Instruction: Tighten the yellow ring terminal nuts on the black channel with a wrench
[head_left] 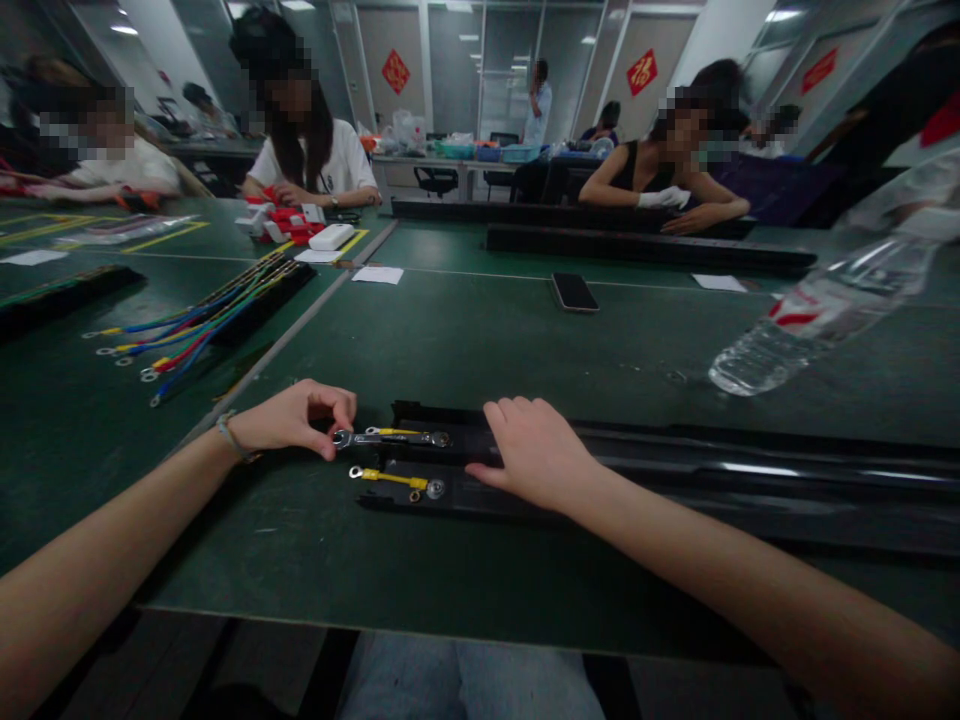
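Observation:
Between the thumb and fingers of my left hand point(311, 418) is the near end of a metal wrench point(397, 438). The wrench lies level, its far end over the end of a long black channel-shaped profile point(675, 460). My right hand point(540, 450) is laid over that profile, fingers curled on its upper edge and thumb on the near side, gripping it. A short yellow wire point(394, 479) with a ring terminal sticks out of the profile's left end, beside a round metal fastener point(435, 489). A second yellow wire is partly hidden behind the wrench.
A tilted clear water bottle point(810, 310) is at the right. A phone point(576, 292) and paper slips point(377, 275) lie farther back. Bundled coloured wires with ring terminals point(217, 315) are at the left. Co-workers point(307, 150) sit across the green table point(450, 350), near another black profile point(645, 246).

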